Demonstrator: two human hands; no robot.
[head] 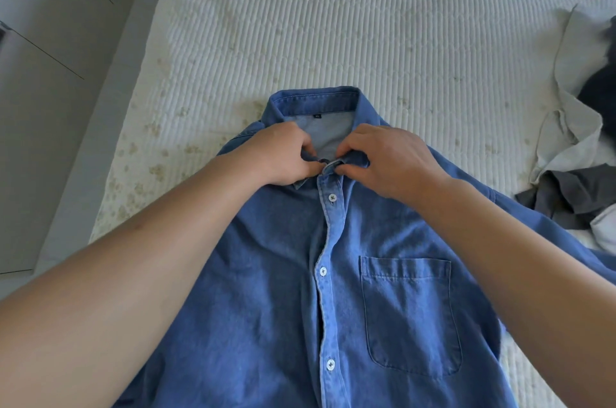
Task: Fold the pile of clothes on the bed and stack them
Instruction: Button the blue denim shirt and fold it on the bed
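Note:
A blue denim shirt (276, 274) lies face up on the bed, collar pointing away from me, with white buttons done up down the front and a chest pocket (410, 314) on the right. My left hand (283, 154) and my right hand (386, 157) meet at the top of the placket, just below the collar. Each pinches one side of the collar band between thumb and fingers. The top button is hidden under my fingers.
A loose pile of clothes (573, 154), white, grey and dark, lies at the bed's right edge. The white ribbed bedspread (333, 24) stretches beyond the collar. The bed's left edge (110, 127) borders a grey tiled floor.

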